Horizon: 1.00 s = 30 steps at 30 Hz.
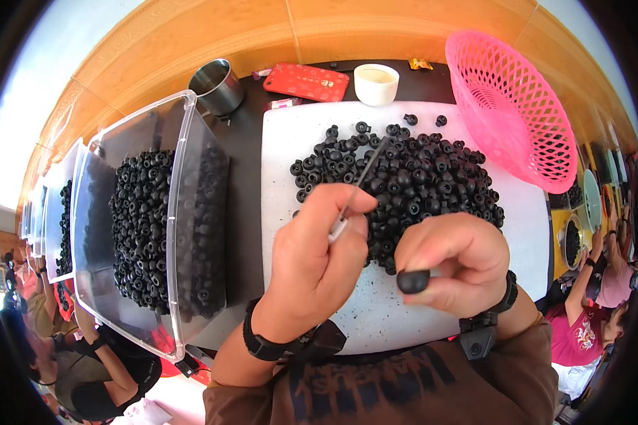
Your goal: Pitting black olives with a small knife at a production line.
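Head view, white board (280, 159), black parts (432, 177) heaped on it, left hand (310, 262) above it gripping slim metal tool (366, 171), right hand (464, 262) above it pinching rounded black piece (412, 282)

Dark, hard-to-read lettering (379, 386) spans the brown cloth shirt (500, 382) by the near edge of the white rectangular board (280, 156).

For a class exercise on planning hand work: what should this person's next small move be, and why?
Probably bring the thin tool toward the round black piece: the left hand grips the tool, its shaft pointing away over the pile, while the right hand pinches the piece, apart from the tool.
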{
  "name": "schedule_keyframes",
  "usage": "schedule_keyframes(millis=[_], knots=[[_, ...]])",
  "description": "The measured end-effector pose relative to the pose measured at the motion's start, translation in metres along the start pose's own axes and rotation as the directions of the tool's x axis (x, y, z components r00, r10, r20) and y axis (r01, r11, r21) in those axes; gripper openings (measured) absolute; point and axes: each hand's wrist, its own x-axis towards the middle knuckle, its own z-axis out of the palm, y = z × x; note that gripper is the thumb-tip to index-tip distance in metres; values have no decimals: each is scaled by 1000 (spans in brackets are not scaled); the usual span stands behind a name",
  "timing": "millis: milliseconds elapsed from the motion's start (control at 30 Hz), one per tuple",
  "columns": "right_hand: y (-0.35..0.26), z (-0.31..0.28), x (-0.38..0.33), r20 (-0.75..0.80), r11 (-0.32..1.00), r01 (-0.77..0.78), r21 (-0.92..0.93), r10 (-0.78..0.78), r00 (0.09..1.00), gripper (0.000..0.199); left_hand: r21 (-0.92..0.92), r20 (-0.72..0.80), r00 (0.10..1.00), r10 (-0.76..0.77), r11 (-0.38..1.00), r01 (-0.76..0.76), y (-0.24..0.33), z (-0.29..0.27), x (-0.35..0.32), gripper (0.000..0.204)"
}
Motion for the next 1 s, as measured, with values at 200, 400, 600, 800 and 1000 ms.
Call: schedule_keyframes(millis=[200,400,600,800,1000], knots=[[4,-4,1,29,995,26,-96,-23,999,19,-545,249,959,-132,800,252,0,-13,-4,10],[5,-5,4,66,989,22,-145,-12,998,18,-455,420,906,-49,853,257,11,-12,-5,16],[8,-2,2,61,977,22,-212,-9,998,18,-430,391,915,-102,859,280,14,-12,-2,17],[-3,10,4,-101,985,-172,-20,170,980,22,-667,514,836,-192,523,530,-3,-7,0,23],[-34,57,77,192,946,-250,-204,289,938,20,-732,302,915,-269,549,403,-22,-2,-6,19]])
